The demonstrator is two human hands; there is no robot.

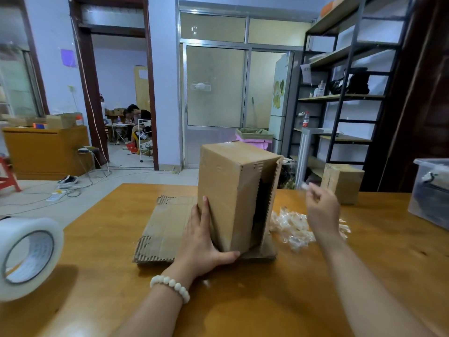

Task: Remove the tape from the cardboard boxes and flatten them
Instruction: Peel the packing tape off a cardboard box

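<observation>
A tall brown cardboard box (pixel 228 190) stands upright in the middle of the wooden table (pixel 243 300), resting on flattened cardboard (pixel 165 227). Its right side gapes open along a jagged slit. My left hand (pixel 202 242) holds the box's lower left side, fingers flat against the wall and thumb hooked round the near corner. My right hand (pixel 322 207) hovers to the right of the box, fingers curled, pinching a small scrap of clear tape (pixel 305 185). A heap of crumpled clear tape (pixel 295 227) lies on the table below that hand.
A big roll of clear tape (pixel 26 256) sits at the table's left edge. A second, smaller cardboard box (pixel 342 182) stands at the far right of the table, and a clear plastic bin (pixel 430 190) at the right edge. Metal shelving (pixel 345 93) rises behind.
</observation>
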